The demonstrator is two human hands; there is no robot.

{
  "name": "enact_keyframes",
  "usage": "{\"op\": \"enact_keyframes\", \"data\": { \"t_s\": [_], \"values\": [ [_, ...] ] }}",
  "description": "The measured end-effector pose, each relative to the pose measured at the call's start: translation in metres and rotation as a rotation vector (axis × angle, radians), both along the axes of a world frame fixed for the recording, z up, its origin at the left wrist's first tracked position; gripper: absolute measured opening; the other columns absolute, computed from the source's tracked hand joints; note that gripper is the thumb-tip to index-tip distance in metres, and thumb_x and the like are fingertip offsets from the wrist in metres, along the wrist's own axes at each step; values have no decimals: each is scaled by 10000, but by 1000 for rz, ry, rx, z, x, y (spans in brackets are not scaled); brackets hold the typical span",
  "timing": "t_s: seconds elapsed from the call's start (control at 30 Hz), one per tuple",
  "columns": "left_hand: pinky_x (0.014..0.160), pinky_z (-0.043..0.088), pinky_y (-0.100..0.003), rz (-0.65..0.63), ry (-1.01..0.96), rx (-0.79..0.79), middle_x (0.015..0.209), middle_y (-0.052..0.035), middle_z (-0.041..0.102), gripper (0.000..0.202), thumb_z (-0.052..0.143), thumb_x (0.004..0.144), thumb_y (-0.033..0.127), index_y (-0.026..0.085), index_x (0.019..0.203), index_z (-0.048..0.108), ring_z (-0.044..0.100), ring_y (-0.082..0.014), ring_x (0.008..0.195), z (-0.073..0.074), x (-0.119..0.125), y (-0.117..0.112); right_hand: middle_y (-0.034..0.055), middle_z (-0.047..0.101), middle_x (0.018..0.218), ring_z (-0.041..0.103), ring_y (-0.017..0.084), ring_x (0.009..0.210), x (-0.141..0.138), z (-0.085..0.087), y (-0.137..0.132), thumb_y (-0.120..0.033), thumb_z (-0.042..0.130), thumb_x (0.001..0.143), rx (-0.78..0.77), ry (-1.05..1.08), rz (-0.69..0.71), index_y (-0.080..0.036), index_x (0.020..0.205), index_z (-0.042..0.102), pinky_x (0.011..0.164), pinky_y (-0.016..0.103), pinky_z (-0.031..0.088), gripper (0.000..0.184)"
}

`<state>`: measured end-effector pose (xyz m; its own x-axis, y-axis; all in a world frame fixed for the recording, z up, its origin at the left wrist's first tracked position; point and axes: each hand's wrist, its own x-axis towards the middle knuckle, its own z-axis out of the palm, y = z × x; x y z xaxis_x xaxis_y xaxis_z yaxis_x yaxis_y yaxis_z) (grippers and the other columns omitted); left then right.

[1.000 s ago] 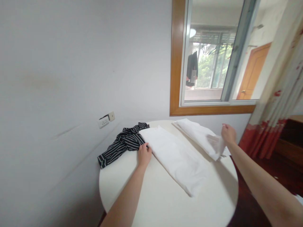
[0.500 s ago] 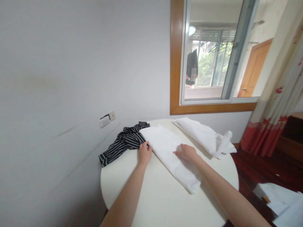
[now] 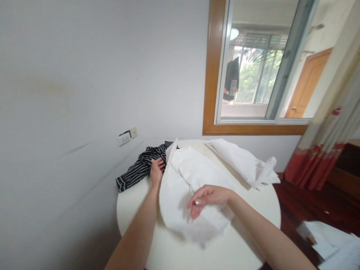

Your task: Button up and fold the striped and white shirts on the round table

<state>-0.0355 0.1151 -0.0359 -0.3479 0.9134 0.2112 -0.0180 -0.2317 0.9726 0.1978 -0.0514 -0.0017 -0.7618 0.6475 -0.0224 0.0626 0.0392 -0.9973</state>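
A thin white garment lies on the round table, its left side lifted and spread in a curved, blurred flap. My left hand is at that flap's left edge, fingers spread against a crumpled black-and-white striped garment. Over the flap hovers my right hand, its fingers loosely bent and apart, with no cloth visibly pinched. A small shiny spot shows on one of its fingers. Whether the right fingertips touch the fabric is hard to tell.
The white round table stands against the wall, under a wood-framed window. On its right side lies another white cloth. A wall socket is at the left. White papers sit low on the right, near a curtain.
The narrow folded white garment has opened out to the left and toward me. My left hand has shifted left onto the striped garment; my right hand has moved nearer and left.
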Motion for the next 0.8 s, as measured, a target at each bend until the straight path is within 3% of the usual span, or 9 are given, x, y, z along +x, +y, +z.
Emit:
{"op": "enact_keyframes", "data": {
  "t_s": [0.07,0.13,0.2,0.27,0.37,0.47,0.53,0.7,0.8],
  "values": [
    [709,487,-300,65,-67,42,1093,-135,628,737,122,871,626,134,1137,602,622,-187,866,5,-15,2,87,667,879,620,156,789,3,-10,9,-548,555,822,94,-23,-211,-134,1117,621,751,298,464,513],
    [745,484,-309,115,-95,80,1114,-133,620,724,123,875,614,143,1155,598,616,-188,895,9,-25,2,85,660,908,605,166,809,8,-20,20,-543,528,834,316,-144,-544,-150,1117,622,780,316,452,493],
    [791,481,-335,149,-44,118,1125,-128,615,698,140,883,598,150,1161,597,609,-193,912,12,-29,0,94,642,1004,577,197,917,11,-29,26,-526,576,804,564,-379,-696,-171,1120,630,855,342,419,479],
    [863,464,-363,171,138,204,1144,-121,604,648,195,888,588,161,1158,601,594,-202,950,14,-26,-5,108,598,1133,521,234,1049,10,-33,24,-522,638,755,748,-611,-683,-193,1196,593,936,369,366,552],
    [975,404,-381,185,542,297,1202,-121,559,571,400,842,589,184,1207,571,553,-225,1046,14,-12,-17,119,522,1252,439,256,1145,1,-32,14,-522,660,734,859,-846,-675,-213,1299,493,969,388,325,665],
    [1023,356,-408,142,919,194,1290,-152,483,714,603,722,574,172,1300,487,466,-286,1186,8,2,-26,106,530,1232,433,255,1130,-6,-26,6,-511,625,767,856,-949,-685,-222,1233,534,941,383,333,556],
    [1027,344,-423,61,1112,88,1338,-178,438,791,628,689,583,148,1327,454,415,-320,1241,3,6,-31,101,551,1194,447,257,1107,-5,-22,5,-494,613,777,832,-979,-668,-224,1182,570,914,377,347,488],
    [1007,340,-459,-75,1348,-87,1438,-209,330,898,602,644,676,151,1351,426,366,-383,1278,-1,11,-42,116,583,1132,480,264,1077,3,-18,6,-339,556,817,772,-1055,-662,-211,1146,597,853,351,380,356],
    [1000,334,-479,-112,1411,-148,1465,-235,277,975,652,579,688,129,1346,428,337,-419,1290,2,17,-52,125,623,1036,532,237,1009,6,-19,9,-206,467,840,759,-1070,-689,-170,1031,642,823,308,392,262]
  ]
}}
